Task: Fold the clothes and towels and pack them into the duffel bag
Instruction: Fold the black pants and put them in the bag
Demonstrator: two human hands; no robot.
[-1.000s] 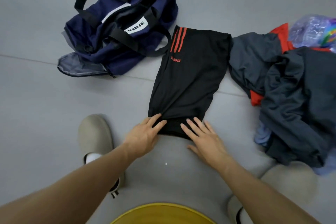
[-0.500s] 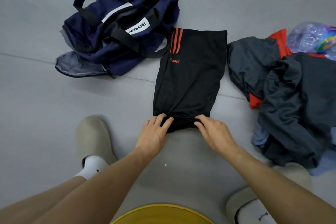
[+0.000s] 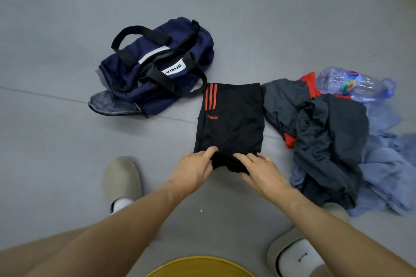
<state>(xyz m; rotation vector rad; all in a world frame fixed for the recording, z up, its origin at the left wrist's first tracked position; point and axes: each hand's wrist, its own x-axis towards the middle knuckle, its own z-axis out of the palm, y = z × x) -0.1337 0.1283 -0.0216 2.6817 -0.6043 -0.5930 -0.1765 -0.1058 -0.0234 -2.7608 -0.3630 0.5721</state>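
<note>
Head view: both hands, left hand point(image 3: 193, 170) and right hand point(image 3: 258, 170), grip shorts' point(image 3: 231, 119) near edge.

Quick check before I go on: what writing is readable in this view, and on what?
"VQUE": white label on the duffel bag; a strap hides its start.
Red lettering on the black garment: too blurred to read.
Bottle label: colours only, unreadable.

Indoor room, maybe home: smooth grey floor point(image 3: 67, 141) w/ clothes pile point(image 3: 326, 141), duffel bag point(image 3: 157, 69), slippers point(image 3: 122, 177).
</note>
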